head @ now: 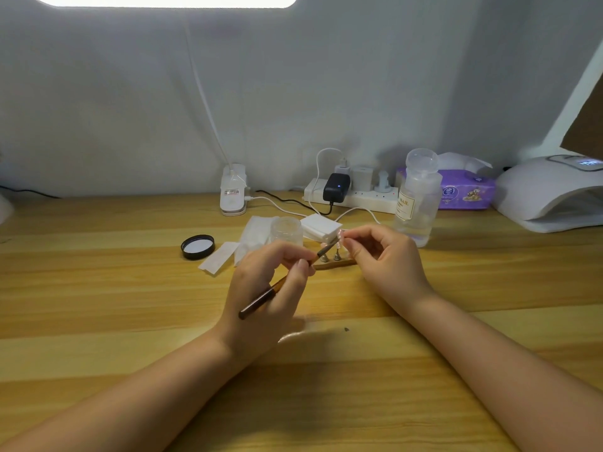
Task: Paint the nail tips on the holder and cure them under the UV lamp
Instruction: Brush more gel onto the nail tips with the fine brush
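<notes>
A small wooden nail-tip holder (339, 263) with metal stands sits at the middle of the table. My left hand (270, 295) grips a thin brown brush (261, 300); the brush tip points up and right toward the pale pink nail tips (340, 240) above the holder. My right hand (388, 256) pinches one of those nail tips between thumb and forefinger, just over the holder. The white UV lamp (551, 194) stands at the far right of the table.
A clear jar (287, 231) stands behind my left hand, its black lid (198, 246) to the left, with white wipes (321, 226) nearby. A clear pump bottle (416, 197), purple tissue pack (463, 190), power strip (355, 195) with cables and a desk lamp base (233, 194) line the back.
</notes>
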The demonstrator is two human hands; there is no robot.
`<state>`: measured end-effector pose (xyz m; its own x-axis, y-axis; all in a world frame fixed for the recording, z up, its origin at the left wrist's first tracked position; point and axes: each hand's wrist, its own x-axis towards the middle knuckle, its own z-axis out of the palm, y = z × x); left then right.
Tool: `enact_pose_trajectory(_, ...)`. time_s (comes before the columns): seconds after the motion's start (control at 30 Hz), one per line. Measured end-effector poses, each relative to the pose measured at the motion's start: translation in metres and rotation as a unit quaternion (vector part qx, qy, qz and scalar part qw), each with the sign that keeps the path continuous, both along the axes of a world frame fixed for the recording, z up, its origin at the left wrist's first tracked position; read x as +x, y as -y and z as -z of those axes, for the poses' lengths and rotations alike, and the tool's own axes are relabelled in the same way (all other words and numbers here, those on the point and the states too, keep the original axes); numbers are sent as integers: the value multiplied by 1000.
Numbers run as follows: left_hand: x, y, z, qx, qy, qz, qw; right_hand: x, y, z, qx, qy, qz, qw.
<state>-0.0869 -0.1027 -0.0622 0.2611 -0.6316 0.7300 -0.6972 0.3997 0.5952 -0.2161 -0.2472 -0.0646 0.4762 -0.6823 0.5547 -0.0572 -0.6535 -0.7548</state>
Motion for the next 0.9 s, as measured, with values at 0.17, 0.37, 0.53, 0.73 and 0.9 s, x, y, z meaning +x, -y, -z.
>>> enact_pose_trajectory(0.17, 2, 2, 0, -12, 18, 4, 1000, 0, 0, 0, -20, -18, 1, 1000)
enact_pose_trajectory(0.37, 3, 5, 2, -22, 37, 11, 999, 0, 1, 1, -30, -18, 12, 999)
enact_pose_trajectory(0.53, 4, 3, 2, -1, 22, 10, 1000, 0, 0, 1, -38, -21, 22, 999)
enact_pose_trajectory(0.73, 2, 2, 0, -18, 2, 9, 1000, -1, 0, 0, -30, -27, 22, 999)
enact_pose_trajectory(0.9, 4, 5, 2, -22, -30, 41, 998, 0, -1, -1, -21, -18, 9, 1000)
